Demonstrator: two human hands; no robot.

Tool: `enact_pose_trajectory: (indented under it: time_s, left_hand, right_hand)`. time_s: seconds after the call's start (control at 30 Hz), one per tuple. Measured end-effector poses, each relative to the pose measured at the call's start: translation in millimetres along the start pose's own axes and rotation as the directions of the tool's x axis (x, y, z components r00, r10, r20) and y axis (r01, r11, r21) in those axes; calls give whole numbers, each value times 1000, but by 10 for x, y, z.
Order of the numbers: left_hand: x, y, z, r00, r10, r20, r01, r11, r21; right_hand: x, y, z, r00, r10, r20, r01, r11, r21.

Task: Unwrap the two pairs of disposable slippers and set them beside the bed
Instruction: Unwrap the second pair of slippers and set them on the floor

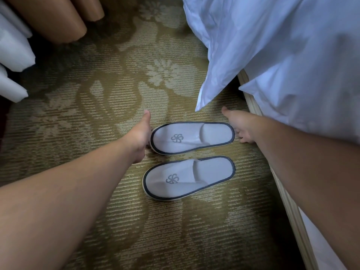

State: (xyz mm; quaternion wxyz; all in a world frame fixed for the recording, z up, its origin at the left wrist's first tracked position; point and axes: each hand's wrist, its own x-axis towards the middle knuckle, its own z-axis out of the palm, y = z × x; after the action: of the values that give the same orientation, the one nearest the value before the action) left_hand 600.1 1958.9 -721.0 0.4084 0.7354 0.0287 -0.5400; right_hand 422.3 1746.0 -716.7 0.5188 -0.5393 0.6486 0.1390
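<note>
Two white disposable slippers with dark trim and a grey pinwheel logo lie side by side on the carpet, toes pointing left. My left hand touches the toe end of the far slipper, thumb raised and fingers mostly hidden behind the palm. My right hand touches the same slipper's heel end with its fingers, thumb spread away from it. The near slipper lies free, just below the far one. No wrapper and no second pair are in view.
The bed's wooden base edge runs down the right side, with white bedding hanging over it above the slippers. Brown and white curtain folds stand at the upper left. Patterned olive carpet covers the floor.
</note>
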Motion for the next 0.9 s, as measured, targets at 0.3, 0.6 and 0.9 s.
enact_pose_trajectory:
  time_s: [0.3,0.6,0.9]
  left_hand:
    - [-223,-228,-113,936,-320,-146,319,947,-27]
    - [-399,-481,12,887,-455,-87,454,891,-25]
    - [-485,-397,143,919,-385,-81,381,923,-59]
  right_hand:
    - [-267,175,-43,938,256,234,-231,965,-127]
    - [-407,461,107,904,339,260,-282,930,-235]
    - [-493,372,-2,920,343,189,-303,929,-213]
